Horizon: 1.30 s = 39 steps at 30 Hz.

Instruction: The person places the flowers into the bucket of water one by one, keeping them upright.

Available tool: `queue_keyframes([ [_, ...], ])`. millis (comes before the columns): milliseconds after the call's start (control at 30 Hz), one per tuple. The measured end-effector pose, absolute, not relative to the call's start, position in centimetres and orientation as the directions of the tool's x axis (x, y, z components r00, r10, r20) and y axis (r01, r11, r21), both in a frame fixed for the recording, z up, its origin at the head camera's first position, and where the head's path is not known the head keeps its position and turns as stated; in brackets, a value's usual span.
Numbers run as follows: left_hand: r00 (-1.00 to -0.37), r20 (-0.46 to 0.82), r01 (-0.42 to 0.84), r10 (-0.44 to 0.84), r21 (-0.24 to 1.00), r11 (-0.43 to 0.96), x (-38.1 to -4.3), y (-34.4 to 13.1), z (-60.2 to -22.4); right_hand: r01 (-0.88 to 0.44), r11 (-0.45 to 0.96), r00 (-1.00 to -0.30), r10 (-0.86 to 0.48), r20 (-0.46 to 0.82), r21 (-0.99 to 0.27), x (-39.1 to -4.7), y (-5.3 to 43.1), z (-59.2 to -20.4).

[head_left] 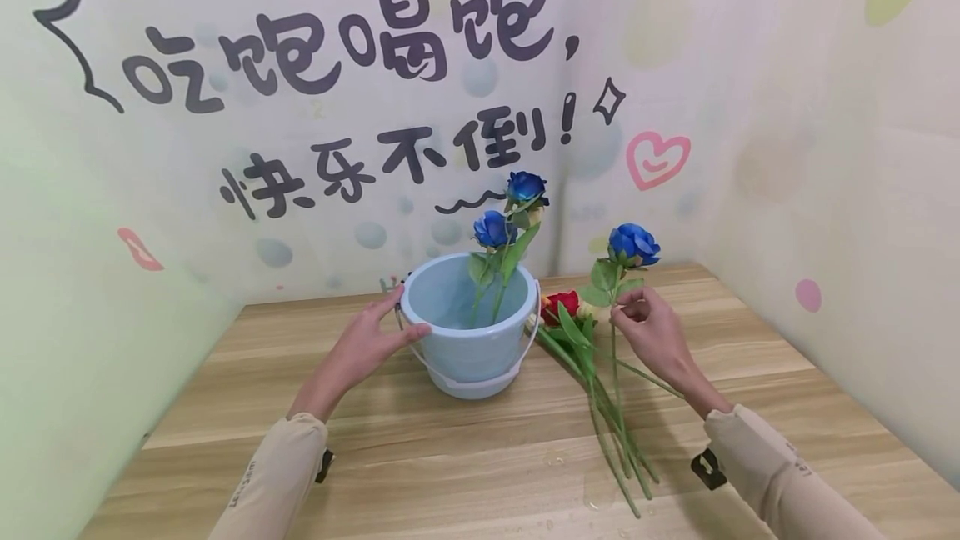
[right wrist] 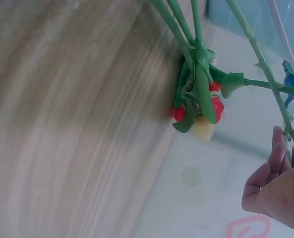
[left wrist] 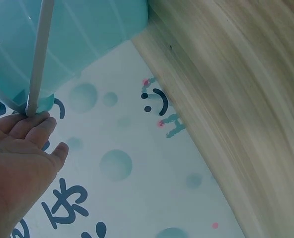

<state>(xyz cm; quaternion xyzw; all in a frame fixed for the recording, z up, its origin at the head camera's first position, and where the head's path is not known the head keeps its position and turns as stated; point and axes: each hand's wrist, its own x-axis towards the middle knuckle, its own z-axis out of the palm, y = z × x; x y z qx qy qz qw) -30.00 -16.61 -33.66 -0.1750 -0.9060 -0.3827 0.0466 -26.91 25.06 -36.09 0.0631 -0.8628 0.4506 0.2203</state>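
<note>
In the head view my left hand (head_left: pixel 363 340) rests against the left side of a light blue bucket (head_left: pixel 468 361), thumb and forefinger spread along its rim. The left wrist view has the fingers of this hand extended to the rim beside the handle's end. Two blue roses, a higher one (head_left: pixel 527 187) and a lower one (head_left: pixel 493 228), stand inside the bucket, leaning right. To the right of the bucket, my right hand (head_left: pixel 656 336) pinches the stem of another blue rose (head_left: pixel 633 245), just below its leaves, holding the bloom upright.
Beside the bucket lie several more flowers, among them a red one (head_left: pixel 561 307), with their long green stems (head_left: pixel 611 415) toward me. The wooden table (head_left: pixel 420 473) has wet spots near its front. Patterned wall coverings (head_left: pixel 480 107) with dark writing stand behind it.
</note>
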Motion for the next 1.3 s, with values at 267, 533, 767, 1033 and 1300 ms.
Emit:
queue_keyframes([
  [267, -0.931, 0.226, 0.361, 0.285, 0.678, 0.64, -30.0, -16.7, -33.7, -0.375, 0.588, -0.852, 0.085, 0.516, -0.716, -27.0, 25.2, -35.1],
  [533, -0.936, 0.211, 0.347, 0.282, 0.689, 0.636, -30.0, -16.6, -33.6, -0.45, 0.593, -0.8, 0.064, 0.596, -0.668, -26.9, 25.6, -34.1],
  [767, -0.935, 0.212, 0.349, 0.284, 0.687, 0.637, -30.1, -16.6, -33.6, -0.477, 0.595, -0.78, 0.052, 0.623, -0.647, -26.6, 26.2, -33.3],
  [1033, -0.934, 0.213, 0.352, 0.287, 0.686, 0.637, -30.1, -16.5, -33.5, -0.527, 0.622, -0.754, -0.028, 0.657, -0.579, -26.3, 26.5, -32.6],
  [1300, -0.929, 0.221, 0.364, 0.297, 0.69, 0.626, -30.0, -16.6, -33.6, -0.651, 0.672, -0.615, -0.195, 0.764, -0.352, -26.5, 26.3, -32.6],
])
